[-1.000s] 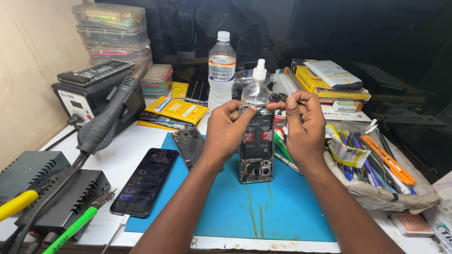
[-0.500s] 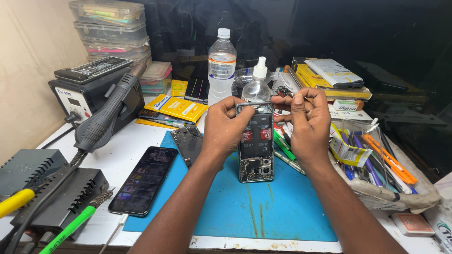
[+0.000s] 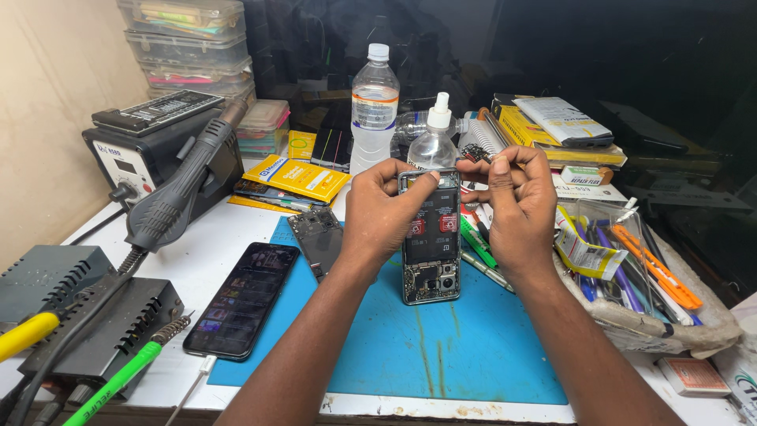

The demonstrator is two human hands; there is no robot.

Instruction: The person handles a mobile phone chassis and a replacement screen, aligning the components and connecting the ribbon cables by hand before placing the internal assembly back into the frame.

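An opened smartphone [image 3: 430, 237] with its back cover off stands tilted on the blue work mat [image 3: 410, 347], its exposed inner parts facing me. My left hand [image 3: 382, 209] grips the phone's upper left edge, fingers at its top. My right hand [image 3: 512, 197] is raised beside the phone's upper right corner, thumb and fingers pinched on a small dark part [image 3: 475, 154]. A detached phone board [image 3: 317, 237] lies on the mat left of my left hand.
A lit black phone [image 3: 243, 298] lies at the mat's left edge, cable attached. A hot-air station [image 3: 158, 146] with its handle and another station [image 3: 87, 315] stand at left. A water bottle [image 3: 374, 106], spray bottle [image 3: 434, 140], boxes and a tool-filled cloth tray [image 3: 631, 276] surround the mat.
My right hand has drawn slightly up and right from the phone's top with the small part pinched. The phone and left hand have stayed nearly still.
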